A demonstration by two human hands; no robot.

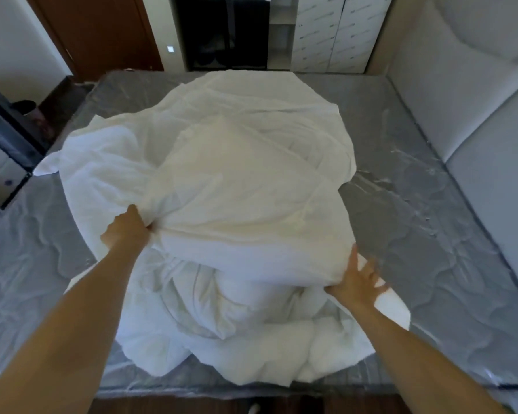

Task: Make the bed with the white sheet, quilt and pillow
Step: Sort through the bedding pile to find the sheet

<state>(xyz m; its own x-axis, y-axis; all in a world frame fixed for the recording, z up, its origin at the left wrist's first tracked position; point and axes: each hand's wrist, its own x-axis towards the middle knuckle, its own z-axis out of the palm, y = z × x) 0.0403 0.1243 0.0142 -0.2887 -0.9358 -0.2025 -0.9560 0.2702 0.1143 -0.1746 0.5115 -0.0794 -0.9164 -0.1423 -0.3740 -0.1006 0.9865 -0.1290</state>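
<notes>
A heap of white bedding lies bunched in the middle of a grey mattress wrapped in clear plastic. The top layer is a thin white sheet; a thicker white quilt shows crumpled beneath it near the front edge. My left hand grips a bunched fold of the sheet at the heap's left side. My right hand lies with spread fingers at the sheet's lower right edge, its thumb tucked under the cloth. I cannot pick out a pillow in the heap.
A padded white headboard runs along the right side. A brown door, a dark open wardrobe and white cabinet doors stand beyond the far edge. A rack with items stands at the left.
</notes>
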